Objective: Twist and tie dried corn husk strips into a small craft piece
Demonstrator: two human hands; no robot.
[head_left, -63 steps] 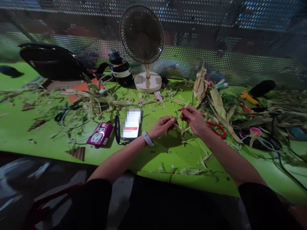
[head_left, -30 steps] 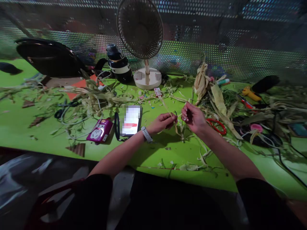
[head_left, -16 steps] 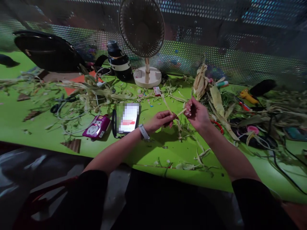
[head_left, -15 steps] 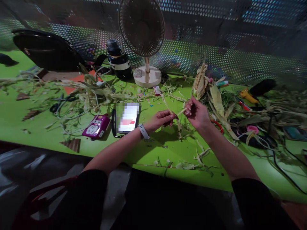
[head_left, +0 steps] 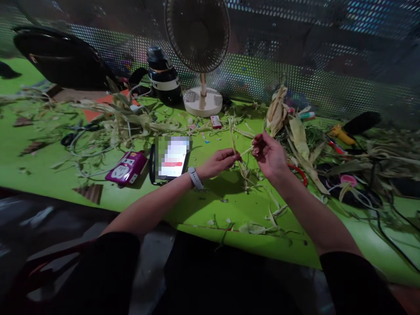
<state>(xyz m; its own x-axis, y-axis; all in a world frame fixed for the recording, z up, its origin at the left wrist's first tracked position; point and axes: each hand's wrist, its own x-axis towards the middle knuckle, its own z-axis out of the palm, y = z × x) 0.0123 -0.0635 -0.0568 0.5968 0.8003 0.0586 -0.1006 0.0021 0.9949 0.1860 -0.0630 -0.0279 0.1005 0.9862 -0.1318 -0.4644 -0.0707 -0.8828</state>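
My left hand (head_left: 220,162) pinches pale dried corn husk strips (head_left: 233,138) between thumb and fingers over the middle of the table. One strip rises upright above the fingertips, and a ragged end hangs below them. A thin yellowish strip (head_left: 246,151) stretches across to my right hand (head_left: 269,155), whose curled fingers close on its far end. A white watch band (head_left: 196,178) circles my left wrist. Just behind my right hand stands a bundle of dried corn husks (head_left: 276,111), with a broad husk leaf (head_left: 299,138) to its right.
A lit phone (head_left: 173,157) and a purple power socket (head_left: 127,168) lie left of my hands. Behind stand a fan (head_left: 203,103) and a dark bottle (head_left: 165,83). Scissors (head_left: 70,138), a yellow glue gun (head_left: 343,133), cables and husk scraps cover the green table (head_left: 210,210).
The strip in my left hand now points more upright; before, it leaned to the left. My right fingers have curled inward a little. The view has shifted slightly.
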